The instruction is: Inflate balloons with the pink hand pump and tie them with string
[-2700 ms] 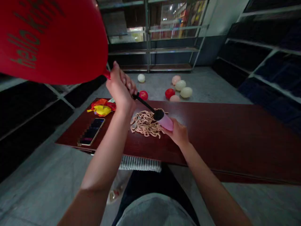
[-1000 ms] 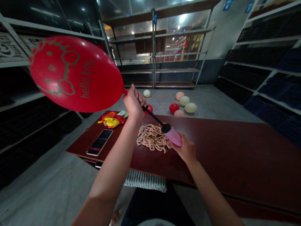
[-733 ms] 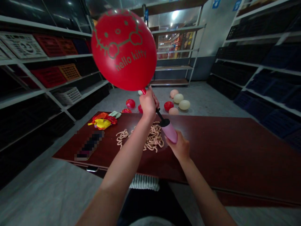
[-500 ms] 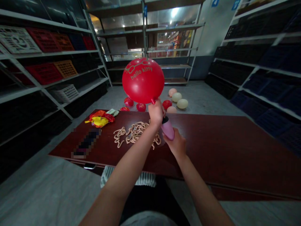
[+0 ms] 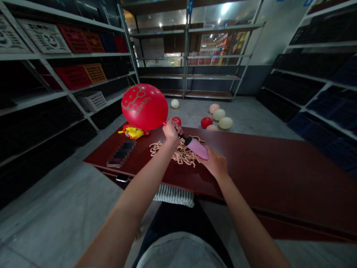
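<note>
A red balloon (image 5: 145,107) with gold print, blown up, points left above the table. My left hand (image 5: 170,132) is closed around its neck. My right hand (image 5: 215,162) grips a pink hand balloon pump (image 5: 198,148) by its rounded end. The pump's black tip end, with a thin dark rod, reaches up to my left fingers; the nozzle itself is hidden there. Below my hands lies a heap of long beige balloons (image 5: 184,156) on the dark red-brown table (image 5: 264,167). Limp red and yellow balloons (image 5: 134,131) lie behind it at the left.
A blurred-out dark object (image 5: 122,153) lies on the table's left. Beyond the table, inflated balloons rest on the floor, among them a white one (image 5: 175,104) and a red one (image 5: 206,123). Shelves with crates (image 5: 74,39) line the left; more dark crates stand right.
The red balloon has swung left and lower, tipping sideways with my left hand. The pump lies flatter, and a dark rod now shows between it and my left hand. The view has shifted.
</note>
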The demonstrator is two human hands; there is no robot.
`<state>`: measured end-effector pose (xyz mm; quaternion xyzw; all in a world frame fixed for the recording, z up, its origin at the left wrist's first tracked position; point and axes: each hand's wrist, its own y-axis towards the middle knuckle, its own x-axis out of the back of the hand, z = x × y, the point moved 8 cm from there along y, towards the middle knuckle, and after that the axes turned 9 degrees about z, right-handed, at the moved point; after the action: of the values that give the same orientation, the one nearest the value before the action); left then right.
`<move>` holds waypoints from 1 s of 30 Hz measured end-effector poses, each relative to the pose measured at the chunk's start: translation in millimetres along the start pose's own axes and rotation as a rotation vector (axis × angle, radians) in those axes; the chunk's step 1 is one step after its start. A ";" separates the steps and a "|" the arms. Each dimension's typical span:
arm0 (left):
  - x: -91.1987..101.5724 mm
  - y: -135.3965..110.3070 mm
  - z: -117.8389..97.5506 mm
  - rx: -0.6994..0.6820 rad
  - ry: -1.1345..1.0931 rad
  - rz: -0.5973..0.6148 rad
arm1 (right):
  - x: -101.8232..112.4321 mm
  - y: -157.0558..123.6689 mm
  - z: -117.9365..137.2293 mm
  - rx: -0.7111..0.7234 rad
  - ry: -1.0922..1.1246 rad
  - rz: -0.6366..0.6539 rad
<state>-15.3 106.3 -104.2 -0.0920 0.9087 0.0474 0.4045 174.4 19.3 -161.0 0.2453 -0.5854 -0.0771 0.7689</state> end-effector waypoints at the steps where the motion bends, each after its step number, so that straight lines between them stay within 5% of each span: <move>1: 8.6 0.2 -8.3 -0.014 -0.020 -0.004 | -1.3 -0.2 2.4 0.019 -0.011 0.012; 8: 61.6 2.8 -77.2 -0.103 -0.067 -0.031 | -4.2 -1.1 15.0 0.130 -0.077 0.079; 12: 61.5 0.2 -112.9 -0.125 -0.055 0.011 | -2.1 -1.6 21.3 0.186 -0.048 0.042; 16: 25.6 -10.2 -127.2 -0.183 0.024 0.068 | -1.2 -3.4 18.8 0.170 0.022 -0.007; 23: -67.9 -21.5 -111.3 -0.314 0.097 0.218 | 0.2 -3.0 -6.8 0.003 0.112 -0.028; 27: -105.7 -20.7 -83.9 -0.279 0.103 0.275 | 2.3 -2.9 -17.5 -0.093 0.185 -0.055; 30: -118.5 -21.7 -44.1 -0.201 0.099 0.278 | 2.2 -4.2 -24.6 -0.168 0.217 -0.078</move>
<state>34.9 93.3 13.2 -0.0078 0.9221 0.1890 0.3375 198.9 21.9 -165.8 0.2097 -0.4805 -0.1285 0.8418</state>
